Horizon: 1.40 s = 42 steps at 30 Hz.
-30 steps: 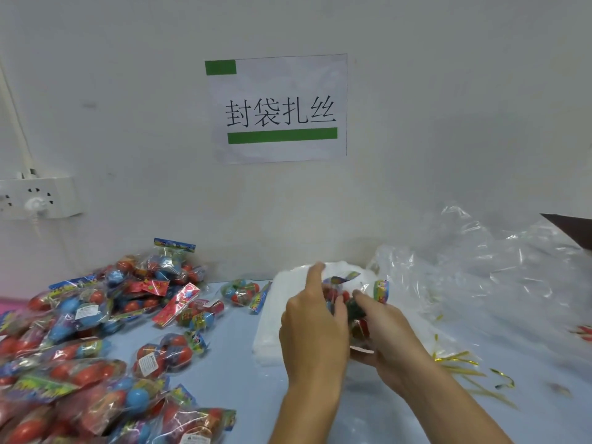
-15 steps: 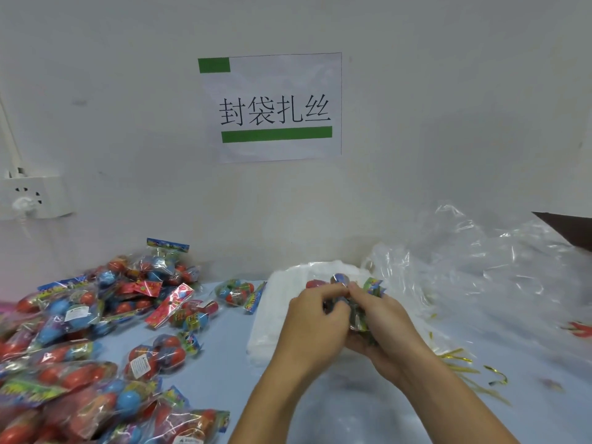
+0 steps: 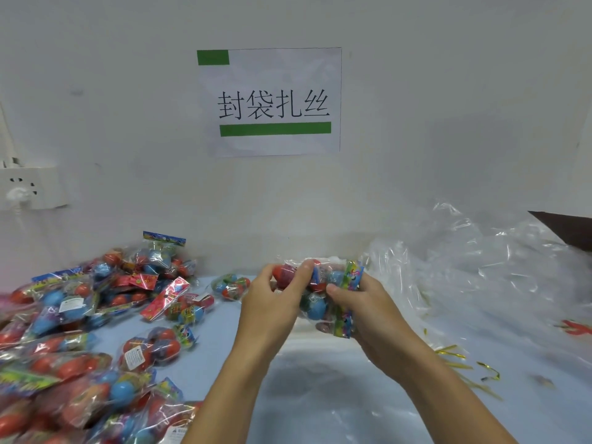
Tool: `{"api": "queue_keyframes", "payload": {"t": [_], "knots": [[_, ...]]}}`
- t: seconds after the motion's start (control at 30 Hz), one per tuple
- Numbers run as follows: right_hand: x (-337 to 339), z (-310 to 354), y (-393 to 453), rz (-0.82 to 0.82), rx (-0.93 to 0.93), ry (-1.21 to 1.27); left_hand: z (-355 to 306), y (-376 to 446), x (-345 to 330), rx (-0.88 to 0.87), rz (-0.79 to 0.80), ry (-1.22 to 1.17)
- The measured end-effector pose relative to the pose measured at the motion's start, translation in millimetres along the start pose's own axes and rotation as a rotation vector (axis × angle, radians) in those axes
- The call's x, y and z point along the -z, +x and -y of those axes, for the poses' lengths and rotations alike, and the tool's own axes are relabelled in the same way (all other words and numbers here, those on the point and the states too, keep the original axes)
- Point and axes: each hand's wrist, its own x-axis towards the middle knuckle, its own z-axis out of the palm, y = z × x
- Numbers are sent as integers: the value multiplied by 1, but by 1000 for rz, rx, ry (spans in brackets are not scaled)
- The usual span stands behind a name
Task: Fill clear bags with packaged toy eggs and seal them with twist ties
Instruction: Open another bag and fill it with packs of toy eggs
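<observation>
Both my hands hold a bundle of packaged toy eggs (image 3: 315, 290) wrapped in clear plastic, lifted above the table near the wall. My left hand (image 3: 272, 307) grips its left end, thumb and fingers curled over a red egg. My right hand (image 3: 368, 312) grips the right end by the colourful header cards. A clear bag (image 3: 320, 395) lies flat on the table under my forearms. Gold twist ties (image 3: 455, 363) lie scattered to the right of my right wrist.
A big heap of packaged toy eggs (image 3: 80, 331) covers the left of the pale blue table (image 3: 217, 344). Crumpled clear bags (image 3: 480, 267) pile up at the right. A paper sign (image 3: 269, 102) hangs on the wall, and a wall socket (image 3: 28, 187) sits far left.
My hands have risen slightly and spread apart along the egg bundle. The left hand went from an upright finger to a full grip on the bundle's left end.
</observation>
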Motion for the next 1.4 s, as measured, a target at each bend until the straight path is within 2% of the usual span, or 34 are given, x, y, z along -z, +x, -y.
{"api": "queue_keyframes", "payload": {"t": [0.07, 0.17, 0.27, 0.47, 0.53, 0.63, 0.7, 0.77, 0.87, 0.93, 1.1, 1.23, 1.3, 1.4], "knots": [[1, 1, 0, 52, -17, 47, 2, -4, -8, -5, 17, 16], [-3, -2, -2, 64, -19, 33, 4, -9, -20, -5, 14, 190], [-5, -3, -1, 5, 50, -6, 4, -7, -18, 118, 64, 29], [-2, -5, 1, 48, 99, -81, -3, -2, -3, 250, 111, -115], [-2, -6, 1, 61, 69, -99, -5, -4, -3, 296, 118, -100], [-8, -7, -1, 69, -13, -129, -2, -8, -16, 247, 40, 29], [-14, -8, -3, 22, -81, -72, 2, -12, -25, 186, -43, 110], [-16, -7, -1, -97, -111, -28, 4, -14, -31, 135, -93, 161], [-14, -7, 4, -285, -72, -93, 3, -14, -35, 36, -120, 140], [-14, -7, 4, -321, -24, -147, 1, -13, -34, 22, -129, 87], [-19, -7, 1, -250, 69, -251, -1, -10, -28, 152, -107, -69], [-21, -3, -5, -121, 2, -155, 1, -10, -27, 109, -199, 86], [-26, -2, -8, -59, 11, -191, 2, -9, -24, 108, -241, 167], [-31, -5, -8, -107, 44, -229, 4, -8, -22, 101, -244, 190]]}}
